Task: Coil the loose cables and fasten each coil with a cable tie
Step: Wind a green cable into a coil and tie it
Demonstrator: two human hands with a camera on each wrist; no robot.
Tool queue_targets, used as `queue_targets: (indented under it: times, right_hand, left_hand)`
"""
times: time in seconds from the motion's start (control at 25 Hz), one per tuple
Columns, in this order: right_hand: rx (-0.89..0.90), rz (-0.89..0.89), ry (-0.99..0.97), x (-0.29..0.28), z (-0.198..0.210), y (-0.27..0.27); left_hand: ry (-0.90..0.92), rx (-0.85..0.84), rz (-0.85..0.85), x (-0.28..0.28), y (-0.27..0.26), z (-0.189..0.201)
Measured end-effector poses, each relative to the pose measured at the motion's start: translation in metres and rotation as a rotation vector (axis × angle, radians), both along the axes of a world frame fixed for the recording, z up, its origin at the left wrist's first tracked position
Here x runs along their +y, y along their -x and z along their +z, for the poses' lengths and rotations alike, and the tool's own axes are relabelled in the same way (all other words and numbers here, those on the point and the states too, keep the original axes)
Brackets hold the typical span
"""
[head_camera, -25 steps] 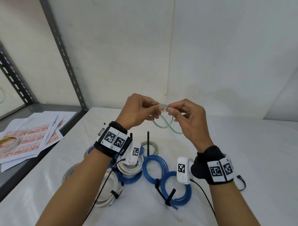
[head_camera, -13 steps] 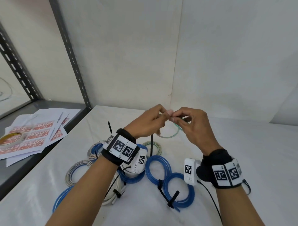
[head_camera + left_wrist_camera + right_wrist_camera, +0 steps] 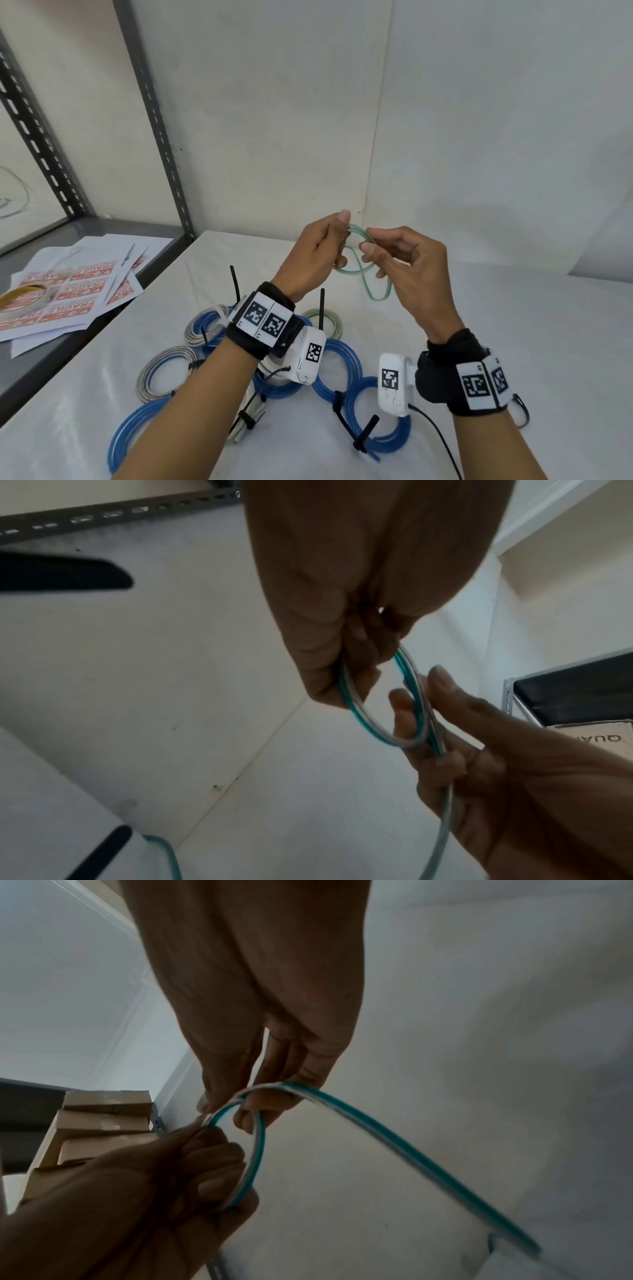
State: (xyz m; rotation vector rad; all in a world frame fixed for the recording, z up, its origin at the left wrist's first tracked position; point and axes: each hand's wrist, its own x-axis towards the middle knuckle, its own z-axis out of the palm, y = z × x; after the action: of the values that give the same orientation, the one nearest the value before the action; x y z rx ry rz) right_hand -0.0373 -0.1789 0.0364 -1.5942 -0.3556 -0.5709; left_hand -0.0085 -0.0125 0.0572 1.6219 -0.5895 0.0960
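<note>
coiling thin green-and-clear springy cable [image 3: 359, 270]
pinched by left hand [image 3: 317, 253] and right hand [image 3: 407, 263]; light, slippery, best held at crossing.

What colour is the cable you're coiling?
Green with a clear stripe; the right wrist view shows it best.

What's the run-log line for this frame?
step: coiling | left hand: grips green cable loop | right hand: pinches same loop | tie: not yet on | tied blue coils: on table

Bright, even head view (edges bowed); wrist views dim, blurred.
</note>
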Motion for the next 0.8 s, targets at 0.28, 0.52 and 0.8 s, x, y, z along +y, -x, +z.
queue_targets:
  times: [0.28, 0.52, 0.8]
  right_hand:
    - [0.055, 0.094, 0.19, -0.007, -0.001, 0.0]
    - [-0.015, 0.083, 0.096, -0.001, 0.003, 0.004]
    - [-0.04, 0.089, -0.228, 0.029, -0.003, 0.007]
  left_hand:
    - [-0.244, 0.167, -0.144, 0.017, 0.004, 0.005]
    - [-0.005, 0.126, -0.112, 0.029, 0.003, 0.013]
    - [0.721, 0.231, -0.047, -0.005, 0.012, 0.003]
